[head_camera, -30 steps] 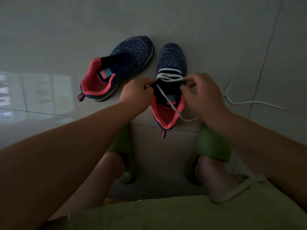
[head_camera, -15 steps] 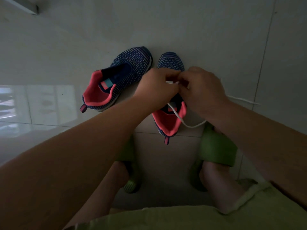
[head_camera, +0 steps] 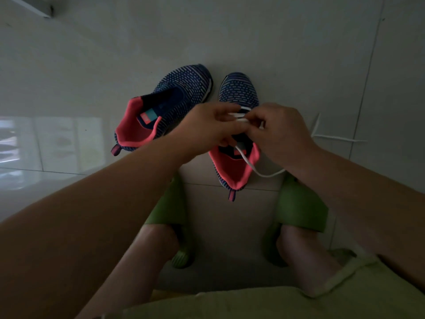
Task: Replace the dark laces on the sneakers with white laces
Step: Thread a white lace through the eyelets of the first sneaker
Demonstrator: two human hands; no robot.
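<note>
Two dark blue knit sneakers with coral linings stand on the pale tiled floor. The left sneaker [head_camera: 174, 104] lies angled and has no lace. The right sneaker [head_camera: 236, 93] points away from me, with a white lace [head_camera: 239, 115] running in rows across its eyelets. My left hand [head_camera: 207, 127] and my right hand [head_camera: 278, 132] meet over its tongue, fingertips pinching the lace. One loose lace end [head_camera: 259, 172] trails out over the heel to the right. The eyelets under my fingers are hidden.
Another stretch of white lace [head_camera: 331, 137] lies on the floor to the right of my right hand. My feet in green slippers [head_camera: 301, 208] sit just behind the right sneaker. A bright window reflection [head_camera: 46, 143] marks the floor at left.
Both hands moved forward from the collar to the lace rows over the tongue and closed together there. The view tilted down slightly, so the sneakers sit lower in frame.
</note>
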